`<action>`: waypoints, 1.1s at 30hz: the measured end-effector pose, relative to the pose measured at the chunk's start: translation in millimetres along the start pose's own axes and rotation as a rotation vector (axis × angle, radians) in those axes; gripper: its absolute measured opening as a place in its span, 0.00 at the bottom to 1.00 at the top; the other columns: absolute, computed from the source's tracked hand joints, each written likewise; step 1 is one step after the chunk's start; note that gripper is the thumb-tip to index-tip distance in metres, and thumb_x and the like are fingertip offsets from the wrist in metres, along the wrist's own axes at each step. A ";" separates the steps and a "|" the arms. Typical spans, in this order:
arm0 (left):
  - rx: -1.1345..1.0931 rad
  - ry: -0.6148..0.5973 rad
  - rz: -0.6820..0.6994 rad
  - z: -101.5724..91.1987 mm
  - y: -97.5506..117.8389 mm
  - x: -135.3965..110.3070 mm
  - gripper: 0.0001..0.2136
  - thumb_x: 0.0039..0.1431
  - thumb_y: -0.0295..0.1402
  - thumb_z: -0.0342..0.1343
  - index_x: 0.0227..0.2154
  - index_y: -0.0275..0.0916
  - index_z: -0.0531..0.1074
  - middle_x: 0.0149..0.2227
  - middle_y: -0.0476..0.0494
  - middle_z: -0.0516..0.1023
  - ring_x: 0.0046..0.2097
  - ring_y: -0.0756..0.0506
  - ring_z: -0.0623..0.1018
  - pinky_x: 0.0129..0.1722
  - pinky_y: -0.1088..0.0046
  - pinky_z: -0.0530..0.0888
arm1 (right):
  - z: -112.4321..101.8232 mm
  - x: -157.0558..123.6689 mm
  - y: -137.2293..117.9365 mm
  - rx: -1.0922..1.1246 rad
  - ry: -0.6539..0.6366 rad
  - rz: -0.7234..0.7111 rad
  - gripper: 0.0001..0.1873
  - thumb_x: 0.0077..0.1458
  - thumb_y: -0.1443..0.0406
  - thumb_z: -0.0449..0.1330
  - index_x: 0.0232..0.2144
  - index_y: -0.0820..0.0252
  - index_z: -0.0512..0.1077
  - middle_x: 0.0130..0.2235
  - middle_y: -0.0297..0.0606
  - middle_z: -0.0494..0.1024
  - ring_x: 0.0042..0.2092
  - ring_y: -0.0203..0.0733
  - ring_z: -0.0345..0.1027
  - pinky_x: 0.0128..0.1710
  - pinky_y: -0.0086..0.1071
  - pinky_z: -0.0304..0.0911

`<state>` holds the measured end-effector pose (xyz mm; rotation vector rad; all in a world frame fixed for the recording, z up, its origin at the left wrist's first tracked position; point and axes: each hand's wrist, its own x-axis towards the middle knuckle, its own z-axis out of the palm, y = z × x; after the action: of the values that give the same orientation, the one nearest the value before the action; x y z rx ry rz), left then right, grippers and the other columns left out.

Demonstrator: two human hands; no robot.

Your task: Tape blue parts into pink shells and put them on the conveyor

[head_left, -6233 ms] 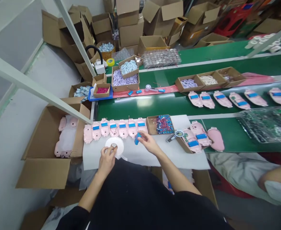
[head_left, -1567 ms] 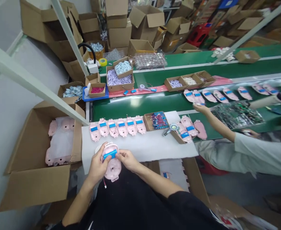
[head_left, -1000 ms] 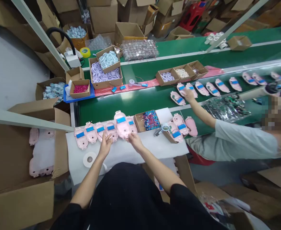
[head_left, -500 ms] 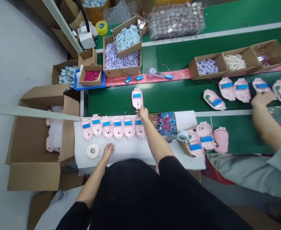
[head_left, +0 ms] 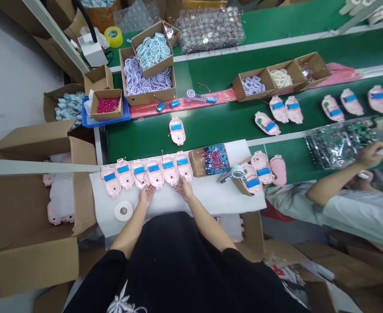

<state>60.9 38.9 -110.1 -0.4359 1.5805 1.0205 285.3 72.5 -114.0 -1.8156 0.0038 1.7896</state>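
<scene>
Several pink plastic shells with blue batteries [head_left: 146, 172] lie in a row on a white foam sheet [head_left: 207, 198]. My left hand [head_left: 146, 195] rests open on the sheet just below the row, fingertips near a shell. My right hand [head_left: 184, 188] lies open below the rightmost shell of the row [head_left: 183, 165]. One more pink shell [head_left: 177, 130] lies alone on the green conveyor belt [head_left: 146, 134] beyond the row. A white tape roll [head_left: 123, 210] sits on the sheet left of my left hand.
A small box of blue batteries with red wires [head_left: 213, 160] stands right of the row. An open carton with pink shells [head_left: 56, 195] is at my left. Boxes of rings [head_left: 147, 76] sit across the belt. A co-worker's arm [head_left: 338, 180] reaches over circuit boards [head_left: 340, 141] at right.
My right hand set a pink shell on the green belt and drew back to the row. My left hand moved up from beside the tape roll to the row's edge.
</scene>
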 end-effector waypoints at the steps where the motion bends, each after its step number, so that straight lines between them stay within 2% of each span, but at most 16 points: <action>1: -0.004 -0.003 -0.005 -0.3 0.2 0.4 0.09 0.65 0.29 0.60 0.46 0.34 0.71 0.41 0.35 0.82 0.38 0.47 0.84 0.41 0.74 0.81 | 3.0 4.0 -2.5 0.048 0.032 -0.011 0.22 0.70 0.48 0.49 0.45 0.60 0.69 0.37 0.41 0.80 0.30 0.37 0.77 0.28 0.27 0.69; 3: -0.007 -0.015 -0.015 -0.6 0.1 1.2 0.07 0.66 0.27 0.58 0.45 0.33 0.71 0.40 0.34 0.82 0.38 0.46 0.84 0.41 0.73 0.81 | 3.2 8.9 -5.0 0.093 0.064 -0.024 0.22 0.72 0.50 0.47 0.45 0.60 0.71 0.37 0.41 0.80 0.29 0.35 0.75 0.28 0.26 0.68; 5: -0.009 -0.027 -0.021 -0.3 -1.6 1.7 0.06 0.66 0.26 0.57 0.44 0.32 0.71 0.39 0.34 0.82 0.38 0.46 0.84 0.41 0.72 0.81 | -2.0 10.3 -4.1 0.067 0.047 -0.033 0.20 0.71 0.52 0.50 0.44 0.61 0.72 0.38 0.42 0.81 0.30 0.35 0.75 0.28 0.26 0.68; 10: -0.028 -0.054 0.014 5.3 -16.5 -0.3 0.10 0.63 0.28 0.63 0.46 0.34 0.72 0.41 0.34 0.82 0.40 0.44 0.84 0.45 0.68 0.82 | -11.5 9.5 2.5 -0.006 -0.015 -0.011 0.16 0.67 0.54 0.58 0.44 0.62 0.74 0.41 0.42 0.81 0.31 0.35 0.76 0.27 0.25 0.68; 13: -0.063 -0.040 0.087 12.5 -28.8 -3.5 0.16 0.59 0.23 0.66 0.48 0.38 0.72 0.42 0.40 0.83 0.41 0.46 0.84 0.47 0.68 0.81 | -7.5 10.1 5.7 0.053 -0.024 -0.024 0.15 0.65 0.55 0.62 0.46 0.59 0.72 0.40 0.38 0.81 0.33 0.36 0.78 0.30 0.26 0.70; 18: -0.110 0.012 0.166 22.8 -39.8 -4.4 0.18 0.55 0.19 0.67 0.46 0.39 0.72 0.40 0.43 0.83 0.40 0.47 0.84 0.46 0.68 0.82 | 5.2 14.3 12.4 0.036 -0.164 -0.018 0.10 0.58 0.63 0.70 0.38 0.59 0.74 0.34 0.34 0.81 0.34 0.35 0.79 0.32 0.24 0.72; 23: -0.121 0.033 0.221 25.2 -40.4 0.1 0.16 0.53 0.20 0.68 0.43 0.38 0.73 0.40 0.41 0.83 0.40 0.45 0.84 0.46 0.65 0.82 | 11.8 21.2 14.3 0.020 -0.147 -0.051 0.10 0.54 0.64 0.73 0.31 0.60 0.75 0.29 0.33 0.80 0.33 0.36 0.78 0.34 0.26 0.73; 29: -0.101 0.027 0.306 20.2 -40.3 -0.7 0.16 0.50 0.21 0.70 0.41 0.36 0.74 0.40 0.40 0.83 0.42 0.44 0.84 0.47 0.63 0.82 | 8.1 17.3 10.2 0.028 -0.181 -0.097 0.12 0.48 0.63 0.76 0.30 0.61 0.77 0.28 0.33 0.81 0.33 0.37 0.78 0.35 0.27 0.73; 33: -0.083 -0.003 0.358 26.1 -27.9 2.8 0.18 0.48 0.23 0.71 0.42 0.36 0.75 0.41 0.39 0.84 0.43 0.43 0.84 0.47 0.62 0.82 | 19.5 14.6 2.9 0.039 -0.203 -0.096 0.12 0.48 0.62 0.76 0.30 0.60 0.77 0.28 0.34 0.81 0.33 0.38 0.79 0.33 0.27 0.74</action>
<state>96.6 44.8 -122.4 -0.2092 1.6531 1.3602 267.8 83.6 -127.1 -1.5732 -0.1250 1.8836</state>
